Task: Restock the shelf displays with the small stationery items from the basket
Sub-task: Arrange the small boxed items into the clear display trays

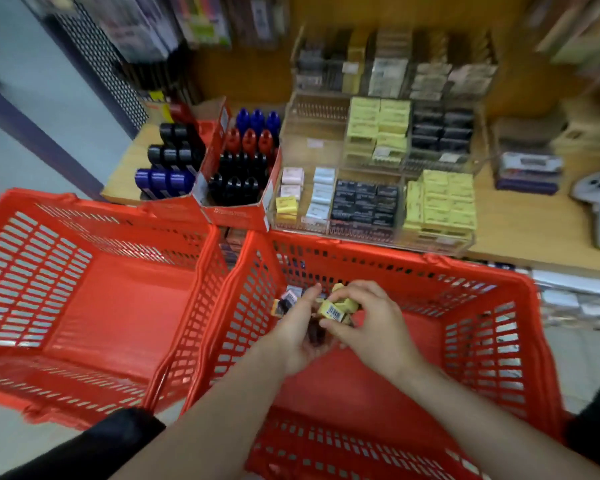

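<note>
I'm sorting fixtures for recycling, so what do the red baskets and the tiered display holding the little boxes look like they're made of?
The right basket and left basket look like moulded plastic, semi-gloss: slotted lattice walls, one uniform red. The tiered display seems clear acrylic: see-through walls with bright edges, though blur leaves glass possible.

Black sleeves are worn pushed up above the elbows; the left hand (300,332) and right hand (371,325) are left ungloved
</note>
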